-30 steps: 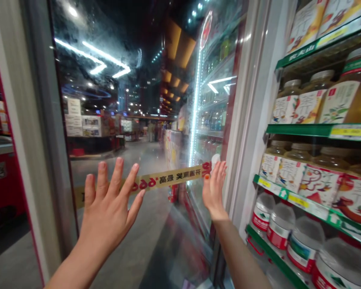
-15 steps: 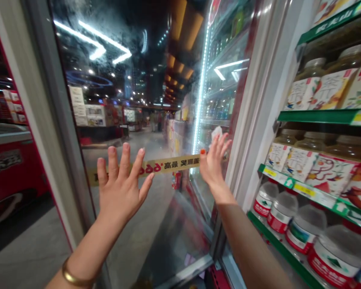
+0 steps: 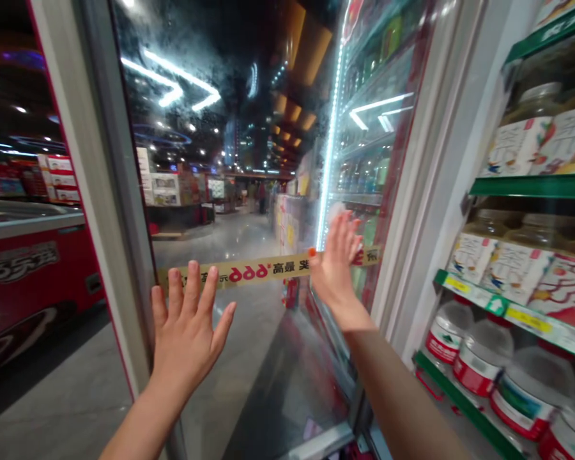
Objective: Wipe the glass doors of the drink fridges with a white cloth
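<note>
My left hand (image 3: pixel 186 332) is open, fingers spread, palm toward the glass door (image 3: pixel 249 345). Its fingertips overlap a yellow strip (image 3: pixel 253 271) with red and dark mirrored lettering that runs across the glass; whether the palm touches is not clear. Farther right, my right hand (image 3: pixel 336 265) is raised against the pane with its fingers extended upward, slightly blurred. A small white tissue-like piece (image 3: pixel 336 209) shows past those fingertips, held under them against the glass. Hazy smears (image 3: pixel 172 32) show on the upper pane.
At right, green-edged shelves (image 3: pixel 531 186) carry boxed bottles (image 3: pixel 522 147) and large clear jugs (image 3: pixel 483 358). The door's pale frame (image 3: pixel 71 160) stands at left, with a red chest freezer (image 3: pixel 38 268) beyond. Through the glass are a lit drinks cooler (image 3: pixel 368 166) and stacked boxes (image 3: pixel 165 188).
My view has turned left, so the shelves sit farther right. My left hand is lower against the strip. My right hand, with the white piece, has shifted left across the glass.
</note>
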The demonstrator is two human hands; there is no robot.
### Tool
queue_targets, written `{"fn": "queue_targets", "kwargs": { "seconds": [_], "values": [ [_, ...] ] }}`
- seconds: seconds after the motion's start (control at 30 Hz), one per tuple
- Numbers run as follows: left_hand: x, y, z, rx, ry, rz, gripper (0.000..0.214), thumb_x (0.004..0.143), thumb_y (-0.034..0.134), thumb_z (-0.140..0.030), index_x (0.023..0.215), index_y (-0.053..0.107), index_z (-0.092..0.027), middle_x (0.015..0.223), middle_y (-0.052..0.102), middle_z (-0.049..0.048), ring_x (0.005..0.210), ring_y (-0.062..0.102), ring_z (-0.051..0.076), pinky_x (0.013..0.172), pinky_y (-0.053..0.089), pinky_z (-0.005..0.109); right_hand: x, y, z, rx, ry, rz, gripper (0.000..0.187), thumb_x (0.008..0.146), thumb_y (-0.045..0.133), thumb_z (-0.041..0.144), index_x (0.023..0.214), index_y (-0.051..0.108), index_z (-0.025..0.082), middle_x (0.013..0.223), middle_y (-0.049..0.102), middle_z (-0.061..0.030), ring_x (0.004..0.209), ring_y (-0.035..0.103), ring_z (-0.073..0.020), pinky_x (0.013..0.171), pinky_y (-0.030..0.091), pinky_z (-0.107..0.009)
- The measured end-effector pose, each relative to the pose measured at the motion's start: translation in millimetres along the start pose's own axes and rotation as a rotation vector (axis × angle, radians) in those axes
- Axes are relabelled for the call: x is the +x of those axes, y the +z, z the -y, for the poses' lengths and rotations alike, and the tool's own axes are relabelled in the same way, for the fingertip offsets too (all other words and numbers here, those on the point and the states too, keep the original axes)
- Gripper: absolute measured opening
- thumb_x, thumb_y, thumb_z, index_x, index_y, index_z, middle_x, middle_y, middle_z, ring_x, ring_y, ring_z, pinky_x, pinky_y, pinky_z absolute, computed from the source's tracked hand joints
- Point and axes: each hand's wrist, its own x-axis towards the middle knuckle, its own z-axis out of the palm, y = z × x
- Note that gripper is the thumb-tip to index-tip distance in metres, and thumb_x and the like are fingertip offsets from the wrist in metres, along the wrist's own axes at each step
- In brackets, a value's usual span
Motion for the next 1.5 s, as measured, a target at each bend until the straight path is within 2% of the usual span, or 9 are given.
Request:
{"fn": "queue_targets", "kwargs": {
  "seconds": [0.17,0.37,0.6,0.8,1.03,1.13,1.27,1.37,1.5],
  "values": [
    [2,-0.2,-1,-0.055,-0.004,-0.005,0.084,0.109,0.053,-0.053,0.178,0.007,-0.036,0.188,0.003,0.0022,0.175,-0.004,0.03,0.141,-0.005,0.059,-81,17,22,-0.065,-0.509,0.264,0.106,0.105,0.048,0.069,0.177,-0.013,0.022,0.189,0.001,-0.0064,0.174,-0.011,-0.0321,0.141,0.013,-0.065],
    [1,8.1,-4,-0.046,-0.029,0.018,0.096,0.104,0.06,-0.058,0.178,0.002,-0.035,0.188,0.002,0.0054,0.175,-0.004,0.034,0.14,-0.007,0.063,-8,-3,-41,0.027,0.233,-0.025,0.077,0.115,0.019,0.047,0.171,-0.03,0.031,0.186,-0.019,-0.0101,0.173,-0.013,-0.0366,0.131,0.011,-0.085],
    [1,8.1,-7,-0.071,-0.053,0.036,0.09,0.107,0.057,-0.047,0.177,0.002,-0.036,0.188,0.002,0.0048,0.175,-0.003,0.034,0.14,-0.007,0.064,-63,14,14,-0.078,-0.346,0.292,0.106,0.106,0.055,0.058,0.176,-0.018,0.026,0.188,-0.001,-0.0093,0.174,-0.002,-0.0374,0.139,0.013,-0.07],
    [2,16.5,-8,-0.066,-0.057,0.007,0.091,0.108,0.056,-0.047,0.177,-0.001,-0.033,0.187,0.0,0.0064,0.175,-0.004,0.034,0.139,-0.007,0.065,2,-1,-36,0.003,0.244,-0.006,0.075,0.116,0.018,0.047,0.171,-0.031,0.032,0.186,-0.018,-0.0097,0.173,-0.013,-0.0361,0.132,0.014,-0.084],
    [0,27.9,1,-0.051,-0.047,-0.017,0.08,0.111,0.047,-0.042,0.178,0.004,-0.033,0.187,0.005,0.0053,0.175,-0.003,0.031,0.14,-0.005,0.065,-49,23,51,-0.054,-0.605,0.258,0.083,0.111,0.05,0.042,0.179,0.003,0.033,0.184,0.028,0.0016,0.175,0.011,-0.0248,0.144,0.009,-0.057],
    [0,30.7,-1,-0.072,-0.049,-0.023,0.081,0.11,0.049,-0.043,0.177,0.004,-0.035,0.187,0.008,0.0043,0.175,-0.001,0.031,0.14,-0.004,0.064,-59,19,-1,-0.103,-0.407,0.208,0.085,0.111,0.049,0.037,0.178,-0.003,0.034,0.184,0.026,-0.0044,0.173,0.018,-0.0304,0.141,0.015,-0.064],
    [2,30.1,-4,-0.035,-0.054,-0.02,0.086,0.11,0.052,-0.044,0.177,0.0,-0.033,0.187,0.006,0.0068,0.175,-0.003,0.031,0.14,-0.004,0.063,18,5,-10,-0.058,0.071,-0.061,0.075,0.116,0.025,0.041,0.175,-0.019,0.031,0.188,-0.002,-0.0079,0.174,-0.005,-0.0343,0.134,0.012,-0.08],
    [3,29.6,-2,-0.024,-0.044,-0.016,0.084,0.111,0.047,-0.045,0.177,-0.002,-0.029,0.187,0.005,0.0088,0.175,-0.006,0.03,0.14,-0.005,0.063,33,13,47,-0.058,-0.15,0.023,0.078,0.115,0.032,0.045,0.176,-0.014,0.032,0.188,0.006,-0.0041,0.175,-0.005,-0.0303,0.139,0.005,-0.072],
    [2,32.1,4,-0.048,0.004,-0.013,0.088,0.111,0.042,-0.056,0.178,-0.004,-0.021,0.186,0.009,0.0142,0.175,-0.006,0.029,0.14,-0.007,0.061,-54,32,70,-0.033,-0.54,0.277,0.085,0.109,0.053,0.044,0.179,0.006,0.036,0.184,0.03,0.0032,0.175,0.009,-0.0261,0.144,0.005,-0.059]
  ]
}}
